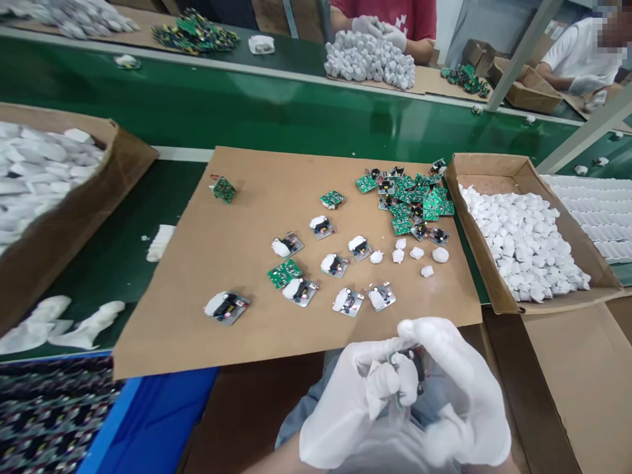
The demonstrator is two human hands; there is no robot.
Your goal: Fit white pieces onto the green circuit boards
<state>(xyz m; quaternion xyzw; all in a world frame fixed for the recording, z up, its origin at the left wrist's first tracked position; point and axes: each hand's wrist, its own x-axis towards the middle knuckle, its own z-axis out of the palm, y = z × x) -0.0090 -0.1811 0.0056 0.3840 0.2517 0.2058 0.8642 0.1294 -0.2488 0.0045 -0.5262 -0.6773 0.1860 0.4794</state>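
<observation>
Centrally, in the head view, your two white-gloved hands meet in front of the table (172, 185), just beyond the near edge of a brown cardboard sheet (182, 263). Your left hand (340, 405) is closed, fingers bent, on a circuit board (419, 368) with a black component. Your right hand (464, 382) curves around the board's other side, half open, its upper fingertips near those of the left; whether it also grips the board you cannot tell, and the white lumps among your fingers may be glove or loose material.

On the sheet, eight boards (228, 307) lie spread out, component side up, each with a white piece beside its black part; these appear to be the finished portion. Three scattered boards (284, 273) show mainly green undersides, so their state is uncertain. At the sheet's far right, a heap of boards (415, 197) shows no white pieces and is judged as work left, the heap being larger than the spread group. Just in front of it lie six loose white pieces (440, 255); many more fill the open carton (494, 172) on your right. By this reckoning, the work is partway along, with the board in your hands apparently unfinished.
</observation>
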